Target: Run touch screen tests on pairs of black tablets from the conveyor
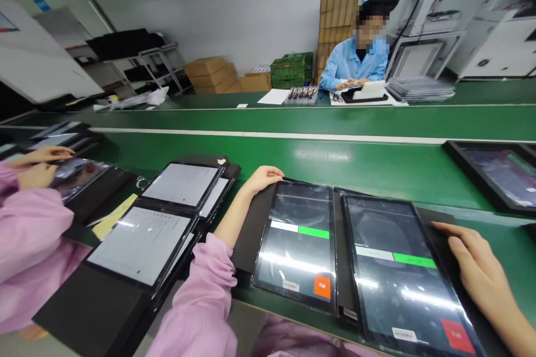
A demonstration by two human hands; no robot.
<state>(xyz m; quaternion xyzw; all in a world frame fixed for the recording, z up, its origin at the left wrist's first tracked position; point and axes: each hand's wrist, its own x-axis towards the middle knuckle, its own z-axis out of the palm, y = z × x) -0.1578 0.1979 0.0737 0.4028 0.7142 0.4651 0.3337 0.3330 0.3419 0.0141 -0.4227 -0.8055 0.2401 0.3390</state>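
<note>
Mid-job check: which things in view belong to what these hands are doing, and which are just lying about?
Seemingly in the job:
left Fail-screen tablet, left hand at its top corner
right red-patch tablet, right hand beside it

Seemingly just lying about:
yellow sheet
green crates
cardboard boxes

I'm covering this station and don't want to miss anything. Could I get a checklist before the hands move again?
1. Screens lit on the left tablet and right tablet: ok, both show white and green bars.
2. No "Fail" box showing: not ok, both screens have a red or orange one near the lower right.
3. Gap between these two tablets: ok, they lie side by side without overlapping.
4. Left hand gripping anything: cannot tell; its fingertips are partly hidden at the left tablet's far-left corner.
5. Right hand off the right tablet's screen: ok, it is beside it.
6. Co-worker's hands clear: ok, they're at the far left.
</note>
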